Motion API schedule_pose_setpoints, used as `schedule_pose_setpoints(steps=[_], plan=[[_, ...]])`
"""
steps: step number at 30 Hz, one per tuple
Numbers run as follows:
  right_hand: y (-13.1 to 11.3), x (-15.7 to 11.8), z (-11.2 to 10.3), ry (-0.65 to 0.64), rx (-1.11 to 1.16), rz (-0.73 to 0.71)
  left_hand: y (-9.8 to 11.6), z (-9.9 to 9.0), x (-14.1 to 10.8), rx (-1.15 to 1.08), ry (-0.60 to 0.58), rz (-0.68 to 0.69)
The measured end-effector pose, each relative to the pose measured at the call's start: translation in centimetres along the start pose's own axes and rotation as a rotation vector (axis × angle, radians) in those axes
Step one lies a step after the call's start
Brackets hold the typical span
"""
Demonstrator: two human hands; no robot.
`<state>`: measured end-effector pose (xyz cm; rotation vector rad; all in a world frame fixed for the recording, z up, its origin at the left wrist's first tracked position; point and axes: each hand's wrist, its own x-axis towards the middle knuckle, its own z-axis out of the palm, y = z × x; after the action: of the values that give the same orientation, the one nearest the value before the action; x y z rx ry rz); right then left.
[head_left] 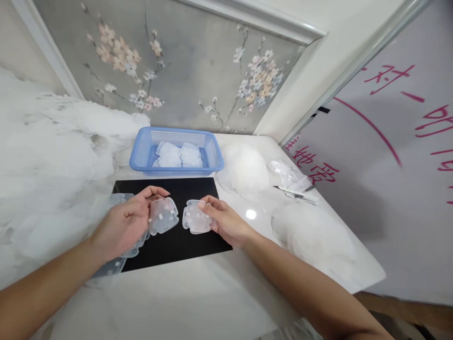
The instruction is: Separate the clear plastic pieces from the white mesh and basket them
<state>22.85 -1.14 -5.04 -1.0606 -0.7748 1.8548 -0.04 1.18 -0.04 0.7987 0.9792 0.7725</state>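
Note:
My left hand (124, 225) is closed on the edge of a translucent, notched plastic piece (163, 218) dotted with small white spots. Its index finger reaches out above the piece. A similar translucent piece (195, 218) is pinched in my right hand (226, 218), thumb on top and fingers partly hidden behind. The two pieces are held apart, side by side, over a black mat (173, 252). Below my left hand and forearm, more translucent pieces (110, 269) lie along the mat's left side, partly covered.
Behind the mat, a blue basket (141, 168) holds several translucent pieces (177, 156). A large whitish heap (53, 179) fills the left. White piles (244, 170) lie right of the basket, with a pen-like tool (295, 194) and clear plastic bag (288, 174). A whiteboard (406, 212) stands right.

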Motion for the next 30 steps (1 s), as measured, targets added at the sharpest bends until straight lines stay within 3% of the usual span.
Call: schedule_pose_setpoints(steps=[6,12,18,23,27,30], plan=[[0.0,0.1,-0.1,0.041,-0.073,-0.038,-0.8,-0.1,0.2,0.240,0.033,0.002],[-0.7,-0.2,-0.7,0.072,-0.213,-0.288,-0.7,0.3,0.1,0.267,0.031,0.007],[-0.4,-0.7,-0.6,0.083,-0.807,-0.439,-0.4,0.4,0.1,0.203,0.049,-0.009],[0.8,-0.2,-0.5,-0.030,-1.159,-0.698,-0.7,0.4,0.1,0.163,0.031,-0.008],[0.9,-0.4,0.0,-0.144,-1.079,-0.839,-0.5,0.3,0.1,0.248,0.021,0.013],[0.5,-0.8,0.4,-0.102,-0.802,-0.680,1.1,-0.8,0.1,0.572,0.001,0.100]])
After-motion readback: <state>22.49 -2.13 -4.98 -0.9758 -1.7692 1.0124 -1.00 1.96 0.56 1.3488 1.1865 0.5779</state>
